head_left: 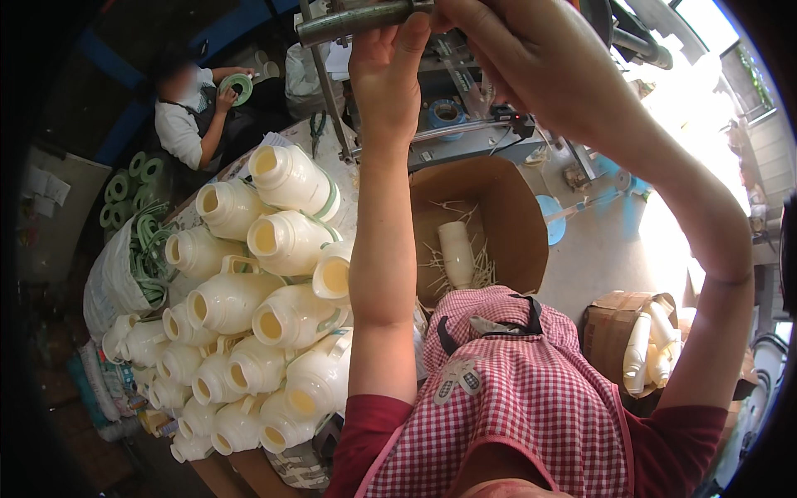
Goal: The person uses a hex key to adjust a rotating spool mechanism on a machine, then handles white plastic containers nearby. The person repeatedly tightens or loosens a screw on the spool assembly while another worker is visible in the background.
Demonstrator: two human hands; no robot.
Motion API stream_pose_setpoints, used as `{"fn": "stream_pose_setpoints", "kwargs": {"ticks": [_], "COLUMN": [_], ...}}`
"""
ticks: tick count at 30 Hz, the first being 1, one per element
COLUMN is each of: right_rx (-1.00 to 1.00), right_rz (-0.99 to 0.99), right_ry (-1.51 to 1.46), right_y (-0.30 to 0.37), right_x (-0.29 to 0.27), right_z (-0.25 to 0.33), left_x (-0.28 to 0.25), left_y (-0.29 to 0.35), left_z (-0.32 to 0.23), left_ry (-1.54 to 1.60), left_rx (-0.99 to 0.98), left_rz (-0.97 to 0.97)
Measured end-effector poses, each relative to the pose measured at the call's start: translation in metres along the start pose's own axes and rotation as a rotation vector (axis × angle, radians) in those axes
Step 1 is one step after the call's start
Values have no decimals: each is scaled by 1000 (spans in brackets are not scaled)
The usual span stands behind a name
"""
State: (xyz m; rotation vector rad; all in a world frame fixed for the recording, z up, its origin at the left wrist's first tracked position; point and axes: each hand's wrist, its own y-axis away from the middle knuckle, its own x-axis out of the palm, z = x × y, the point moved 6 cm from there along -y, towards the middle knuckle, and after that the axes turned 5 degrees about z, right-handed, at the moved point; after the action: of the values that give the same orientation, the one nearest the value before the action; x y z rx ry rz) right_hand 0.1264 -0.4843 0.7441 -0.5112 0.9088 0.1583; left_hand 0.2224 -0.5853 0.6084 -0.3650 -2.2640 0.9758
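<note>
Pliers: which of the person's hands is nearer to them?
Left. The left hand is up and right of the pliers; the right hand is farther right.

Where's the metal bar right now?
Head view, top edge, left of centre: the metal bar lies crosswise at the left hand's thumb and fingers, left of the right hand.

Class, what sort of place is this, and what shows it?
Probably a factory workshop: many matching cream jugs, a bag of green parts and another person holding a green piece.
</note>
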Motion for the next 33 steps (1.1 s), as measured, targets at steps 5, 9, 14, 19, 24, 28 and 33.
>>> {"fn": "stream_pose_setpoints", "kwargs": {"ticks": [5,9,14,19,24,28,33], "right_rx": [33,122,187,-69,-73,-62,-199], "right_rz": [-191,-297,-536,-597,-592,-806,-843], "right_ry": [-619,-1113,-1433,-1456,-1587,-1588,-1763], "right_y": [8,2,-12,-29,-43,-46,-49], "right_x": [38,76,99,100,114,112,124], "right_z": [0,4,31,35,30,32,22], "left_x": [-3,0,4,6,-1,4,-13], "left_y": [-2,0,6,13,10,1,2], "left_z": [4,6,-12,-16,-30,-22,-2], "left_ry": [163,288,199,156,53,79,362], "left_rx": [-68,-168,-131,-113,-57,-47,-121], "left_rz": [-14,-38,-63,-81,-89,-72,-104]}}
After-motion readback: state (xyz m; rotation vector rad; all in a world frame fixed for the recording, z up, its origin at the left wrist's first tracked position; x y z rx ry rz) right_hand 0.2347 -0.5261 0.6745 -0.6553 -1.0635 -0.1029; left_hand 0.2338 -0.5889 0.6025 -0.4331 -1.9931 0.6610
